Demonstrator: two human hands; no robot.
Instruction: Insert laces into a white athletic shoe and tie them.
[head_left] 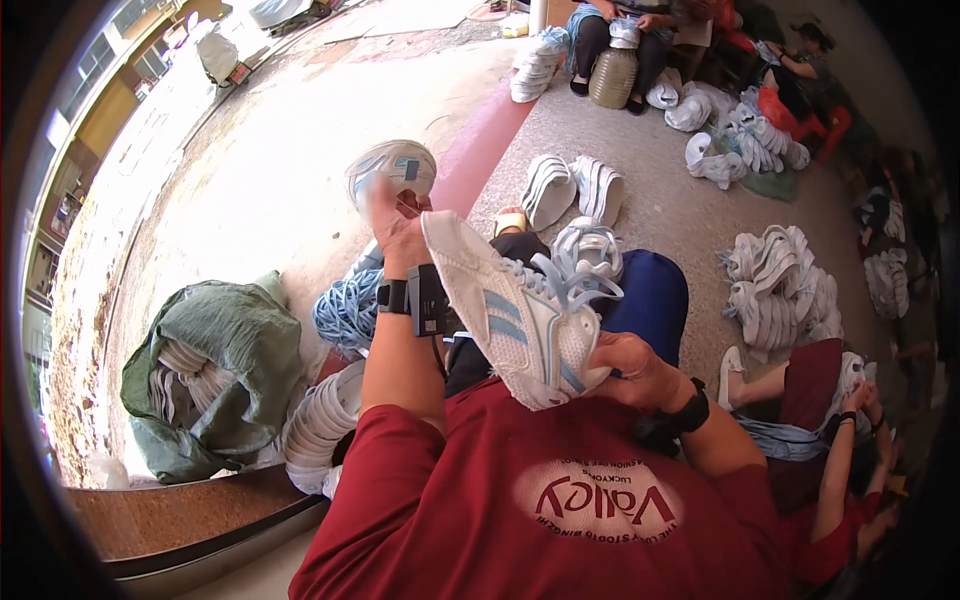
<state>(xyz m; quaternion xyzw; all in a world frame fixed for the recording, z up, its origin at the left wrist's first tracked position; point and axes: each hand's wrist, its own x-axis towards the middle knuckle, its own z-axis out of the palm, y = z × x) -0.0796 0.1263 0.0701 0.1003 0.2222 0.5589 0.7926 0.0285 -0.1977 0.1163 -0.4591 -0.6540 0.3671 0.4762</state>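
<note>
My right hand [640,372] grips a white shoe upper [525,335] by its rear end, in front of my chest. Light blue stripes mark its side, and a light blue lace [570,280] hangs in loops from its eyelets. Farther out to the left, my left hand [400,230] is closed around a second white shoe upper [392,165] with a blue mark; part of its grip is blurred. A third laced upper [588,245] rests near my knees, partly covered by the one in my right hand. A bundle of light blue laces [345,312] lies beside my left forearm.
On my left are a green sack [240,330] of uppers and a nested stack of uppers [318,425]. Two short stacks [548,192] stand ahead; a larger pile [785,290] lies right. Co-workers sit ahead and close on my right, where an arm [838,475] reaches out.
</note>
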